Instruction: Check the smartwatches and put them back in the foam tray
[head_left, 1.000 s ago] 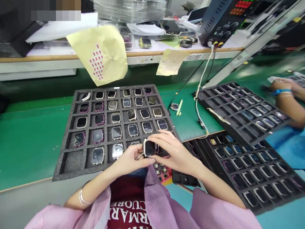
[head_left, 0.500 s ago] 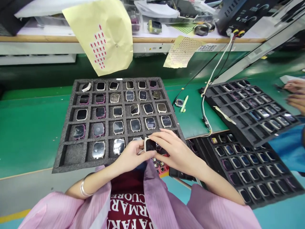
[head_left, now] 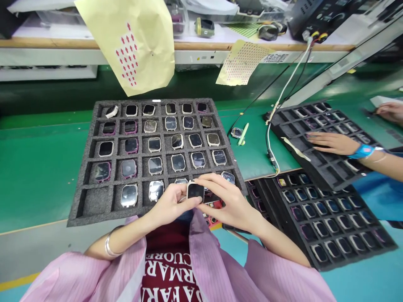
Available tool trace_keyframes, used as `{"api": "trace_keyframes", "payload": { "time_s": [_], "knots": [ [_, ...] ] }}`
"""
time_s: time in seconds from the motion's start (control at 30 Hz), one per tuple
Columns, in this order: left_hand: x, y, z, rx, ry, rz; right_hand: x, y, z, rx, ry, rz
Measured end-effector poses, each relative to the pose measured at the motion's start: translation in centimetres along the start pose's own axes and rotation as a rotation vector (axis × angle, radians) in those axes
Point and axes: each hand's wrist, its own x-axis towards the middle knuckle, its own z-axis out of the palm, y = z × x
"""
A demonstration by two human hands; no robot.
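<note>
A watch case with a dark screen and a light frame is held between my two hands over the front edge of a grey foam tray. My left hand grips its left side, with the thumb on the lower part of the screen. Around its top and right side are the fingers of my right hand. Most of the tray's compartments hold watch cases with light or purple frames. The front left compartment holds none. Part of the front row is hidden behind my hands.
At right, a co-worker's hand rests over a second foam tray; another tray of watches lies below. A green pen and cables lie between. Yellow paper hangs from the shelf.
The co-worker's hand has reached left over the right-hand tray. My hands keep hold of the watch case; my left thumb has moved onto its screen. The view has shifted slightly.
</note>
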Motion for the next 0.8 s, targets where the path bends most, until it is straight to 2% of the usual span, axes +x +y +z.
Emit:
{"api": "trace_keyframes", "payload": {
  "time_s": [0.53,0.8],
  "knots": [
    [-0.11,0.55,0.09,-0.03,-0.01,-0.01,0.14,0.01,-0.13,0.103,-0.009,0.034],
    [0.03,0.47,-0.07,-0.082,0.005,-0.135,0.19,0.29,-0.07,0.095,-0.019,0.092]
  ]
}}
